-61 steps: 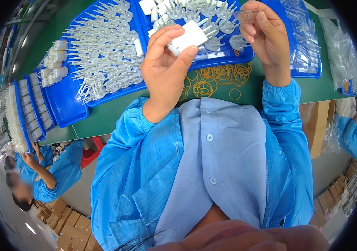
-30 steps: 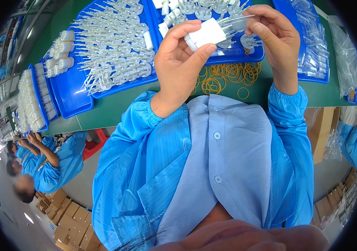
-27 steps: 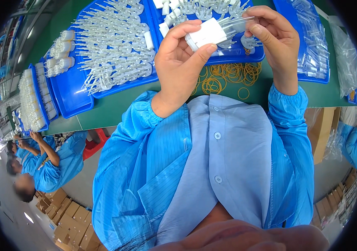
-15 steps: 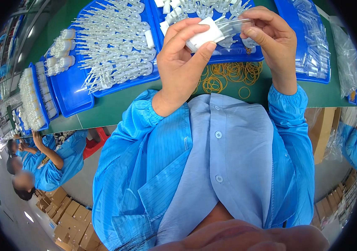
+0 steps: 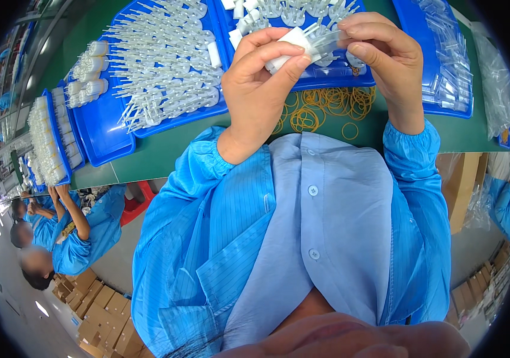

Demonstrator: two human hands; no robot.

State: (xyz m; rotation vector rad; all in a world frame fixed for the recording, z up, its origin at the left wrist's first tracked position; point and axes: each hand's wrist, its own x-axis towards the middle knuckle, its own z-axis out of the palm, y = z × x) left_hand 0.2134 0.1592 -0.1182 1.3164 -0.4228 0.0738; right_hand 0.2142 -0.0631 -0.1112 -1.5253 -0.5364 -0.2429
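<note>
White squarish block point(image 5: 290, 40), smooth-faced, pale slender prongs point(image 5: 314, 44) projecting from one side. Location: held up in the air, above the blue plastic middle tray point(image 5: 326, 82), prongs toward the person's right.

Left hand point(image 5: 256, 76): grasping the block, thumb below, fingers across the upper face.

Right hand point(image 5: 393, 62): pinching a clear thin plastic sleeve point(image 5: 331, 42) between thumb and fingers; the sleeve's near end overlaps the prongs. Whether they sit inside it or behind it cannot be told.

Handling notes, by judgement: hold the block firm and unmoving, and let the sleeve do the travelling. Keep the sleeve in line with the prongs; a slant would likely catch a tip or bend a prong. Pinch lightly, since thin clear plastic probably creases under a hard squeeze. Check every tip against the opening before pressing; advance evenly, easing back at resistance. Left fingertips best kept behind the prong side.

Adjacent stock: translucent, spiky pronged pieces point(image 5: 168, 68), massed in the large blue plastic left tray point(image 5: 177, 124); clear plastic lengths point(image 5: 446, 65), heaped in the blue plastic right tray point(image 5: 413, 18); yellow thin rubber bands point(image 5: 359, 101), loose on the green tabletop point(image 5: 165, 161).
</note>
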